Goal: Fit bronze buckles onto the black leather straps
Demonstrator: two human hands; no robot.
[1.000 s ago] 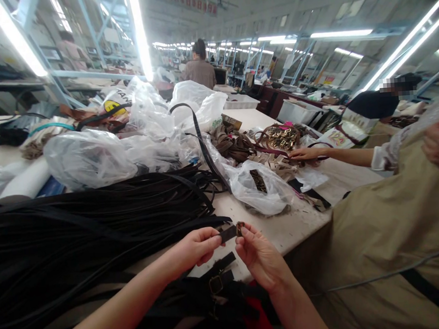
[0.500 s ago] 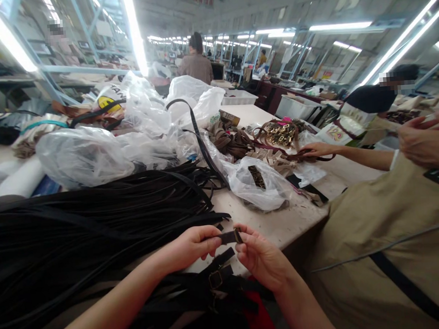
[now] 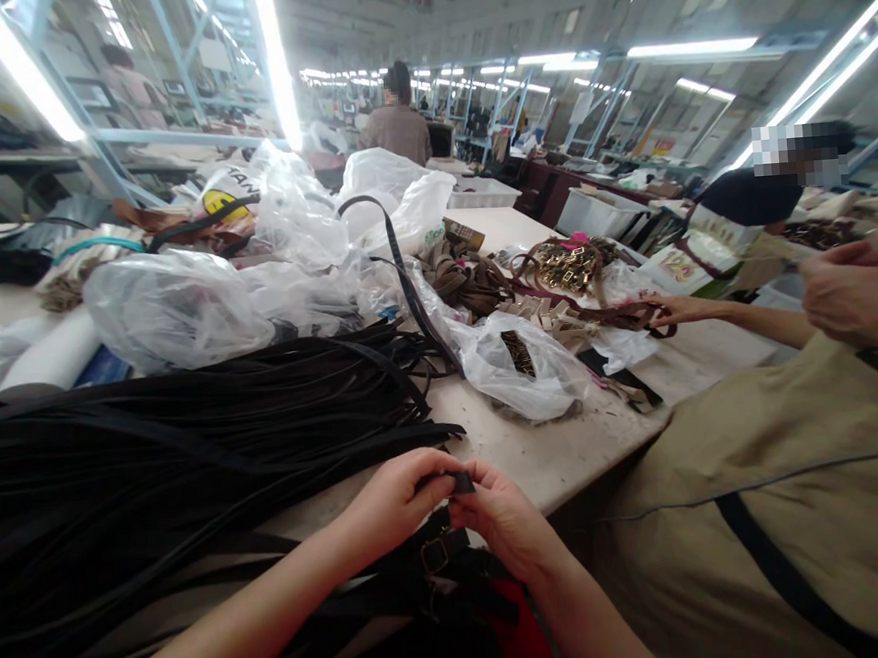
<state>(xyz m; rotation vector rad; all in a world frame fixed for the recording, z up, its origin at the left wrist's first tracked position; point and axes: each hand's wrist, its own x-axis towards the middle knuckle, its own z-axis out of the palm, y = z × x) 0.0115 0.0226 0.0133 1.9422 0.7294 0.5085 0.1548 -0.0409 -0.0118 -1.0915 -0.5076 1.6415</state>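
Though unclear, strap (image 3: pixel 463 482) between hands (image 3: pixel 412 491) (image 3: pixel 508 520)

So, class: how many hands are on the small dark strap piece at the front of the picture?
2: the wearer's left hand, on the piece's left, and right hand, on its right. Fingers hide much of the dark strap piece; no other hand shows there.

white glare from overhead tubes (image 3: pixel 277 65) — distance hazy, held black strap (image 3: pixel 463 482) dim — edges stretched
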